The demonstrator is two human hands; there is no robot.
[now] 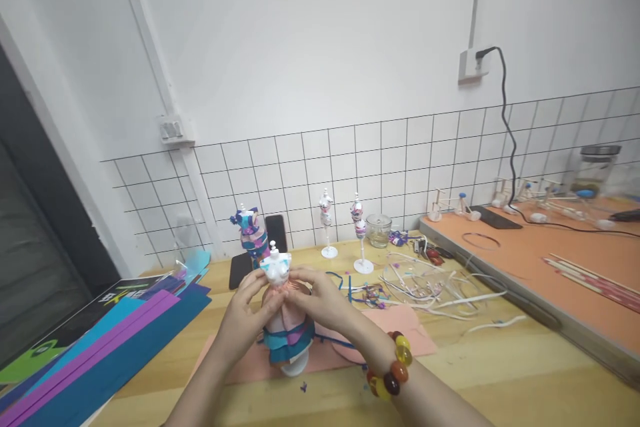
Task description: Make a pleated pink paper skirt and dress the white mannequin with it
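Observation:
Both my hands meet at the waist of a small white doll mannequin (277,267) on a round white base. A paper dress (290,337) hangs on it, pink above with light blue, purple and teal bands at the hem. My left hand (250,301) wraps its left side, thumb at the front. From the right, my right hand (317,295) presses the pink paper at the waist with its thumb. Beneath the mannequin lies a sheet of pink paper (410,330). A tiny purple scrap (303,387) lies in front of it.
Coloured paper sheets (135,327) are stacked at left. Behind stand a dressed mannequin (253,237), two slim mannequins (326,213) (359,220), phones (241,271) and a glass bowl (379,230). Paper strips (435,287) lie tangled at right, beside an orange-topped table (540,260) holding sticks.

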